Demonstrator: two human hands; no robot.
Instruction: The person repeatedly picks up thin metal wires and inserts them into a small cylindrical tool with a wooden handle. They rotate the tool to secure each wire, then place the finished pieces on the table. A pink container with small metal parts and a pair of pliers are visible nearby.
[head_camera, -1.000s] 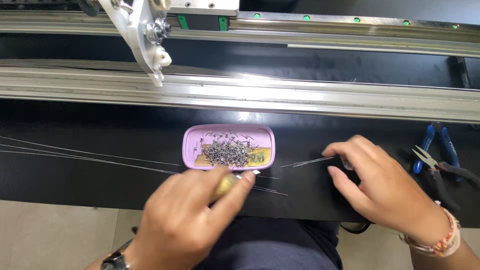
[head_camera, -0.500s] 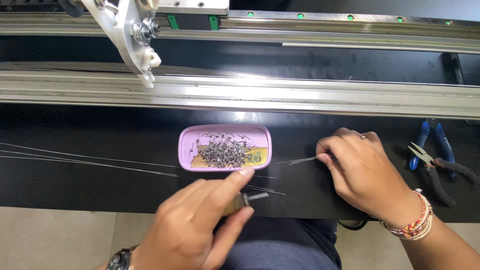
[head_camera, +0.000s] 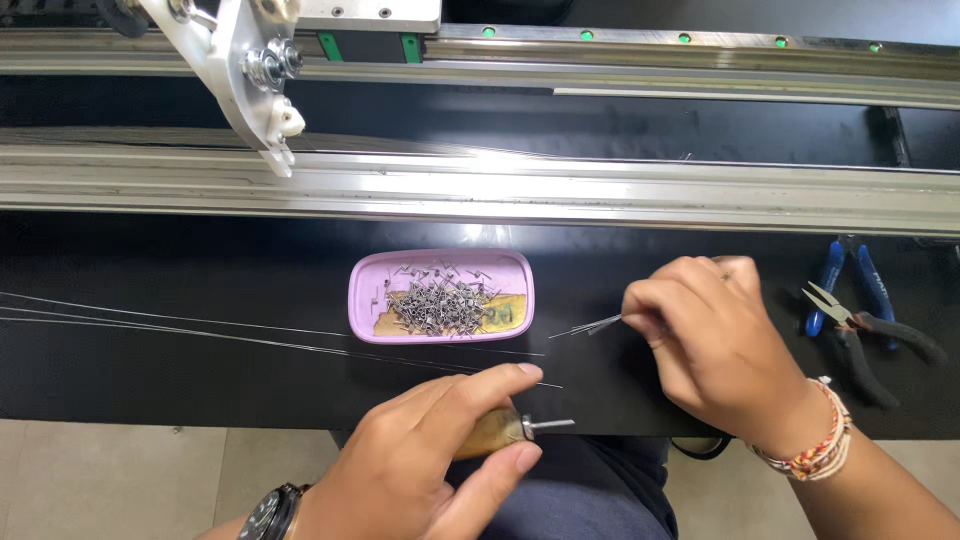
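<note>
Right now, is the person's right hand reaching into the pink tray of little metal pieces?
No, the right hand pinches thin wires beside the pink tray, not inside it.

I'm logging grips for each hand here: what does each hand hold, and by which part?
The left hand grips a small tool by its yellowish handle, metal tip sticking out. The right hand pinches a bundle of thin wires at one end.
</note>
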